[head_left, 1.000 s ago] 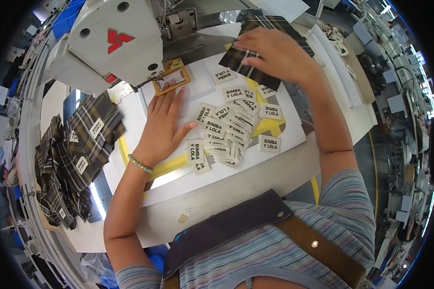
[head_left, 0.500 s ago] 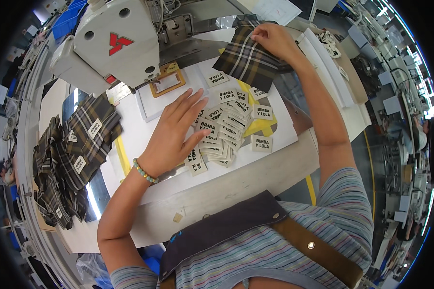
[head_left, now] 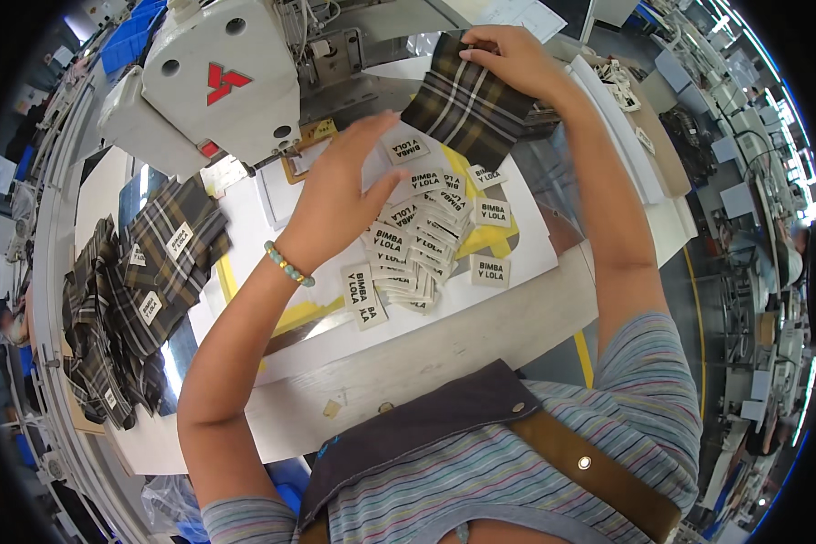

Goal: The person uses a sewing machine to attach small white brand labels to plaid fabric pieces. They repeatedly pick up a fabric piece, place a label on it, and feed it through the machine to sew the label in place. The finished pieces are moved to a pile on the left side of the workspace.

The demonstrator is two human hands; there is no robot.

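At the far right of the work surface, my right hand (head_left: 510, 62) pinches the top edge of a dark plaid fabric piece (head_left: 470, 102), lifting it a little. My left hand (head_left: 346, 186) hovers above the white board with fingers stretched out and nothing in them, smeared slightly by motion. It is close to the fabric piece's left corner, apart from it. Below and between my hands lies a loose heap of white fabric labels (head_left: 422, 231) with dark print. A brass-coloured clamp frame (head_left: 320, 136) of the sewing machine (head_left: 222, 86) is partly hidden behind my left hand.
Plaid pieces with labels on them (head_left: 159, 263) are piled at the left. Yellow tape (head_left: 308, 313) marks the white board. A blue bin (head_left: 129, 41) stands at the far left, and a long white tray (head_left: 621, 136) runs along the right.
My left hand has moved up and away from me, toward the fabric piece. My right hand has shifted slightly left and up, raising the fabric's top edge.
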